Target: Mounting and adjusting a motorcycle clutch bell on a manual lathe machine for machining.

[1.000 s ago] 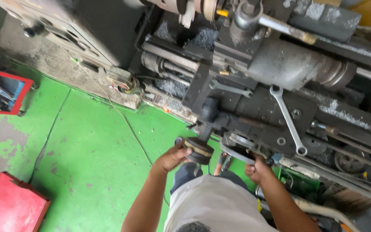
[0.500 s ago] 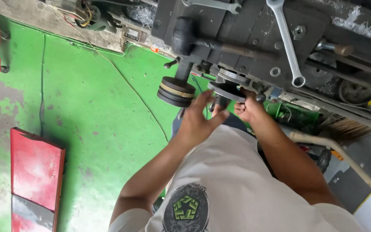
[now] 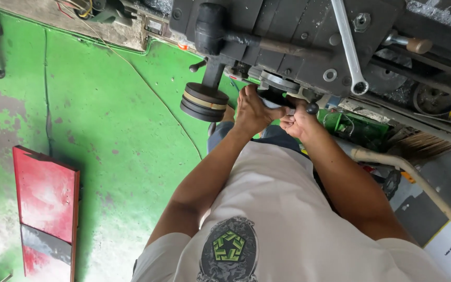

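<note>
A round metal handwheel [image 3: 280, 86] sits at the front of the dark lathe carriage [image 3: 288, 31], just right of centre near the top of the view. The left hand [image 3: 251, 112] lies over its lower edge from seven o'clock, fingers curled around the rim. The right hand [image 3: 297, 121] closes on the wheel's black crank handle [image 3: 309, 108] from five o'clock, the knob showing above the knuckles. At nine o'clock from the wheel, close by, a stack of dark discs with a pale band [image 3: 203, 102] hangs on a black lever [image 3: 211, 36]. At one o'clock a long silver spanner [image 3: 346, 44] lies on the carriage top. Farther out at four o'clock a pale hose [image 3: 408, 177] crosses a straw brush [image 3: 418, 142]. Well apart at eight o'clock, a red box [image 3: 45, 206] rests on the green floor [image 3: 110, 146].
</note>
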